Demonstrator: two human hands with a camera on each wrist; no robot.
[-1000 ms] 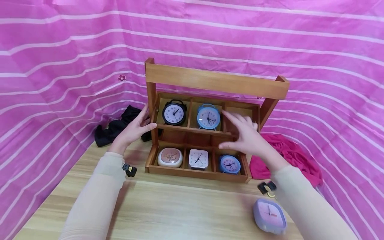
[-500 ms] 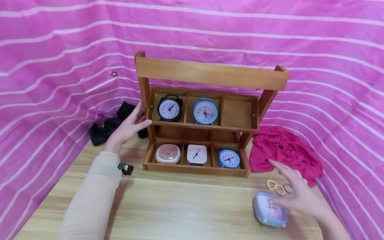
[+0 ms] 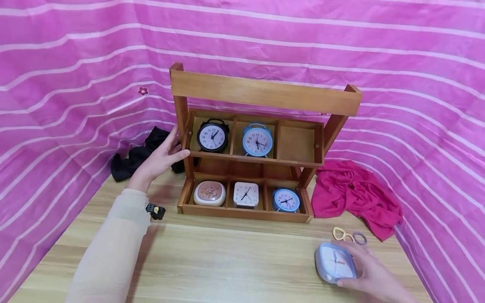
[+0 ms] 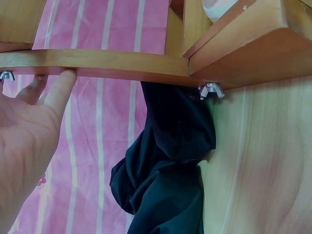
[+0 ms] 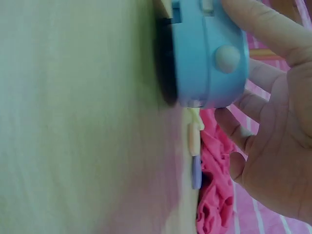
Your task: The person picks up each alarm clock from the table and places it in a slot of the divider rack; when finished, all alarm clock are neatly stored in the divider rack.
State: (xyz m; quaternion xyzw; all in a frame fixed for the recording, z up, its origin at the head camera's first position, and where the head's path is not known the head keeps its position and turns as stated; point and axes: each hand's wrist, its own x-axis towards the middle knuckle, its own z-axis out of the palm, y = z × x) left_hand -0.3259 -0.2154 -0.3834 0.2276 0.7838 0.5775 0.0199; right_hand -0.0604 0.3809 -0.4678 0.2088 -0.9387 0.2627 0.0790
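The right hand [image 3: 373,275] curls its fingers round the lilac clock [image 3: 335,263] lying on the table [image 3: 227,261]. The left hand [image 3: 159,158], fingers straight, presses the wooden rack [image 3: 265,94]; a loose hold could drop the clock.

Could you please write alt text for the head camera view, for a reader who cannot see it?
A right hand grips a lilac clock lying on a wooden table, while the left hand touches the side of a wooden rack holding five clocks.
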